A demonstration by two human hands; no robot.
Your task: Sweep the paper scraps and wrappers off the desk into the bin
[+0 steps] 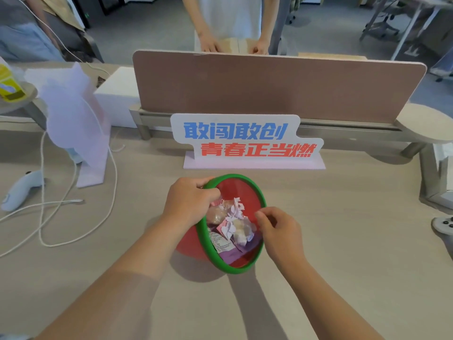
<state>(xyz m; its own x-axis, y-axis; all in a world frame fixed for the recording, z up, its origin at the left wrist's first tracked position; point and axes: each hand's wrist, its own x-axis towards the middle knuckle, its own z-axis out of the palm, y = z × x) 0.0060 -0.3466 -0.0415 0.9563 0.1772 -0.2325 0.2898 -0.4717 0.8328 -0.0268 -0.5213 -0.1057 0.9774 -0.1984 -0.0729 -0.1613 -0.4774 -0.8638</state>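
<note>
left hand (190, 200) gripping green rim of one tilted red plastic bin (245, 192) holding crumpled paper scraps and wrappers (232, 222); right hand (279, 229) pinched, grasp unclear.

A white desk sign (247, 141) on a pale pink base stands in front of the brown divider panel (269, 87), carrying two lines of bold Chinese lettering. The upper line, in blue, reads 敢闯敢创; the lower line, in red, reads 青春正当燃. Inside the red bin (235, 262) with the green rim, a wrapper (220, 242) shows a block of small print, too fine to read. A yellow carton (8, 82) at far left bears markings too blurred to make out.
</note>
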